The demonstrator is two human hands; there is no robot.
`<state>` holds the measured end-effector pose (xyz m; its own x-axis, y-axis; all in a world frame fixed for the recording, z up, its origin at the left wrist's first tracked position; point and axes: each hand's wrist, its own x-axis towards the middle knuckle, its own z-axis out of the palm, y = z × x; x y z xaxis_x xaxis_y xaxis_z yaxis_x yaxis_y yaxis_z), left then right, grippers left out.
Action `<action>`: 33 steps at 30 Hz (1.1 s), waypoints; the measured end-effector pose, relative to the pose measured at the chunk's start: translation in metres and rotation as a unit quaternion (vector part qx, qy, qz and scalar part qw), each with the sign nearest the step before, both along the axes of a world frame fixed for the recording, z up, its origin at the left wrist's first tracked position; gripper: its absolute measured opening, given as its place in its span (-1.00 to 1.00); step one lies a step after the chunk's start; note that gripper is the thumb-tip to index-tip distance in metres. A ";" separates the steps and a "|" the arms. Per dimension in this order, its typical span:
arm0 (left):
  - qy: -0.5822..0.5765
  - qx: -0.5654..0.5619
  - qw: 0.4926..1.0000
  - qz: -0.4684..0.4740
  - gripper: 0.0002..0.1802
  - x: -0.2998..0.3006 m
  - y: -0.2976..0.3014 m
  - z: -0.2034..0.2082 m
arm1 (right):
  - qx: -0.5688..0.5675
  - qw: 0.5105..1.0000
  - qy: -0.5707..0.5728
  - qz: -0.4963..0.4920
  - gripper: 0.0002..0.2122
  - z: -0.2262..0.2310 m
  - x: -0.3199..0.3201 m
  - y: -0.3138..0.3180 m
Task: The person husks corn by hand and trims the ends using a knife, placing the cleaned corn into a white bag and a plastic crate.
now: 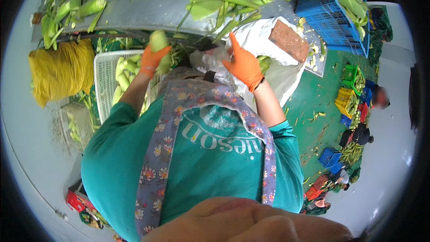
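My left hand (153,59), in an orange glove, is closed around a pale green ear of corn (158,41) that stands roughly upright. Just below it is a white plastic crate (99,85) with several peeled corn ears (130,67) in it. My right hand (244,66), also gloved in orange, holds nothing; its forefinger is stretched out and the thumb stands apart. That hand is over a white sack (251,31) with green husks (264,64) showing beside the wrist. Ahead of both hands, loose corn husks (224,0) lie heaped on the grey table (148,11).
A reddish brick (289,41) rests on the sack. Beyond it stands a tall blue crate (316,9) of unpeeled corn. A yellow sack (62,71) is left of the white crate. Farther right, people work among coloured crates (345,101) on the green floor (309,121).
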<state>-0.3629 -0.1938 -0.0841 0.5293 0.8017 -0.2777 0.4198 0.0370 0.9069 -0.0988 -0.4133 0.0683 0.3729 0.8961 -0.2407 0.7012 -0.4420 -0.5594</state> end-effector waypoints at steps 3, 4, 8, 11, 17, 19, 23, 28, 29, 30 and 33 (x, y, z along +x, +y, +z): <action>0.130 0.041 0.973 0.184 -0.23 -0.101 0.017 -0.078 | -0.027 0.997 0.056 0.052 -0.14 -0.026 0.008 -0.022; 0.194 0.032 0.955 0.223 -0.22 -0.132 0.016 -0.090 | -0.022 0.994 0.090 0.059 -0.15 -0.029 0.010 -0.027; 0.392 -0.073 0.903 0.161 -0.25 -0.161 0.009 -0.033 | 0.021 0.953 0.299 0.041 -0.31 -0.023 0.023 -0.028; 0.119 0.001 0.993 0.025 -0.29 -0.089 0.007 0.013 | -0.001 0.999 0.016 0.037 -0.50 -0.020 0.028 -0.025; -0.032 -0.098 0.970 -0.222 -0.26 0.065 -0.001 0.111 | 0.079 0.994 0.045 0.054 -0.66 0.032 0.018 0.006; -0.142 -0.135 0.942 -0.273 -0.27 0.100 -0.014 0.094 | 0.102 0.994 0.019 0.023 -0.74 0.037 0.013 0.002; -0.121 -0.106 0.902 -0.400 -0.35 0.156 -0.046 0.112 | 0.098 0.993 -0.063 -0.037 -0.82 0.032 0.013 -0.021; -0.068 -0.136 0.865 -0.478 -0.45 0.183 -0.079 0.100 | 0.064 0.983 -0.126 -0.116 -0.81 0.011 0.008 -0.058; -0.050 -0.147 0.858 -0.489 -0.47 0.188 -0.085 0.099 | 0.062 0.981 -0.132 -0.127 -0.82 0.008 0.007 -0.065; -0.032 -0.157 0.851 -0.500 -0.48 0.193 -0.091 0.098 | 0.060 0.979 -0.138 -0.137 -0.82 0.005 0.006 -0.073; -0.023 -0.183 0.848 -0.496 -0.53 0.198 -0.111 0.090 | 0.034 0.968 -0.183 -0.167 -0.83 -0.009 0.000 -0.096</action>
<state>-0.1647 -0.3049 0.0061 0.9105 -0.1803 -0.3722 0.3731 -0.0300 0.9273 -0.0983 -0.5088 0.0591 0.6931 0.7206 0.0178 0.6830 -0.6486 -0.3359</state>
